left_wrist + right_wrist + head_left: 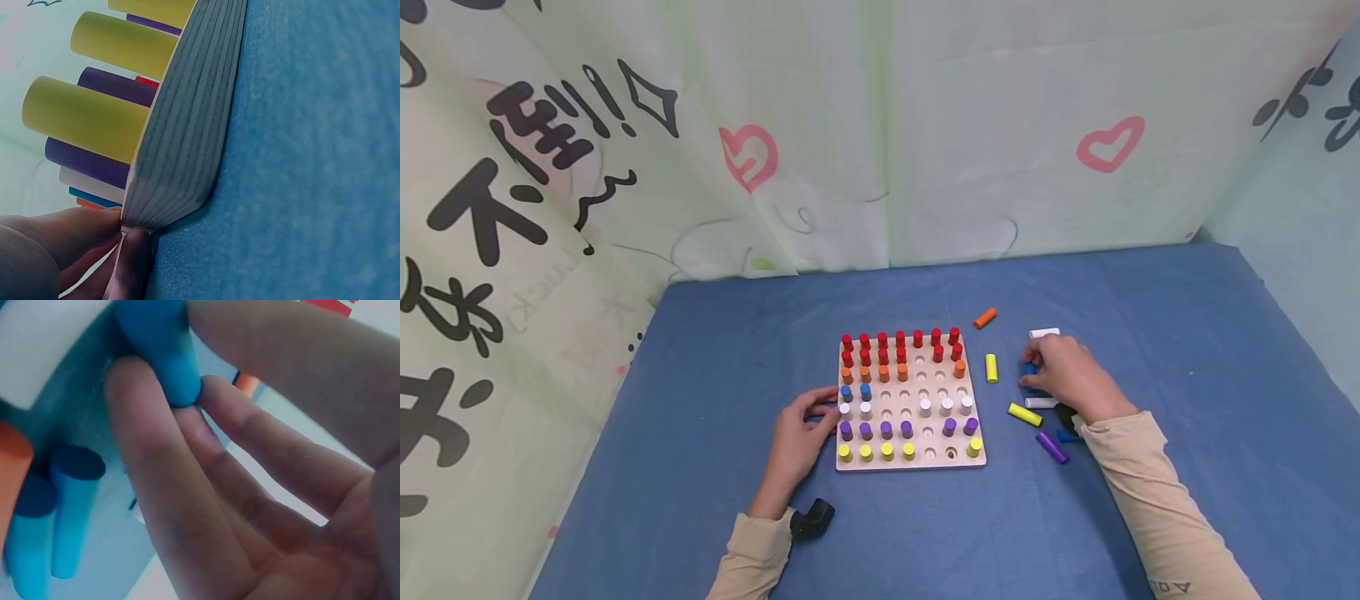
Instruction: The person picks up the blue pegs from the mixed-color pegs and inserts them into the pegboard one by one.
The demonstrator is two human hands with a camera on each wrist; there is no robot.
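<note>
Pale wood makes up the pegboard (895,466), which sits on the blue-covered tabletop (737,358) in front of the person. The left hand (801,433) grips the board's left edge between bent fingers and thumb. Well to the right of the board, the right hand (1071,375) pinches a blue peg (1028,379); I cannot tell whether that peg is clear of the cloth. Near this hand lie a white peg (1044,332) beyond it, a second white peg (1041,402) and a purple peg (1052,447). A yellow peg (992,367) lies just beside the board. Upright pegs stand in coloured rows, red farthest from the person, yellow nearest; the blue row has only two, both at the left.
</note>
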